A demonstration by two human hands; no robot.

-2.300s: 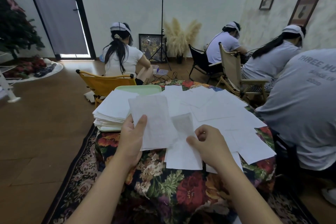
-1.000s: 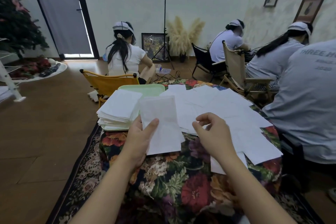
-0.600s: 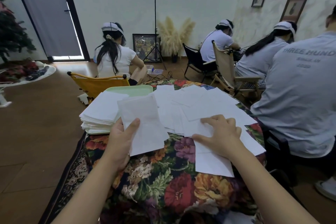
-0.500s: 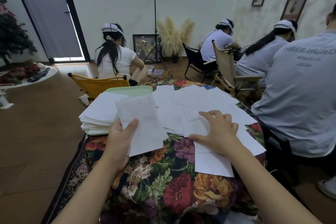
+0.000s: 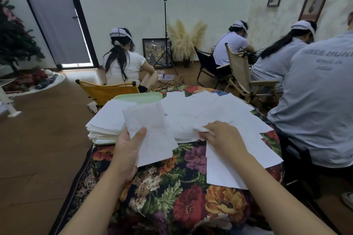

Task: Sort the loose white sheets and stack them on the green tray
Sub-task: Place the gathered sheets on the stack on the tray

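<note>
Mid-gathering, my left hand (image 5: pixel 125 150) grips collected sheets (image 5: pixel 150 133) at centre while my right hand (image 5: pixel 219 137) pinches another off the counter (image 5: pixel 172 196); next it joins them, then the stack (image 5: pixel 107 122) on the green tray (image 5: pixel 139 98).

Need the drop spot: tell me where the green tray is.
Head view: the green tray lies at the table's far left, under the stack of sheets, before the yellow chair.

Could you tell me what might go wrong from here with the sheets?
1. The right hand pinches a sheet edge amid overlapping loose sheets; it may lift two at once or crumple one.
2. Some sheets overhang the table's right edge and could slide off.
3. The stack already sticks out past the tray; adding the left hand's bundle might tip it.
</note>
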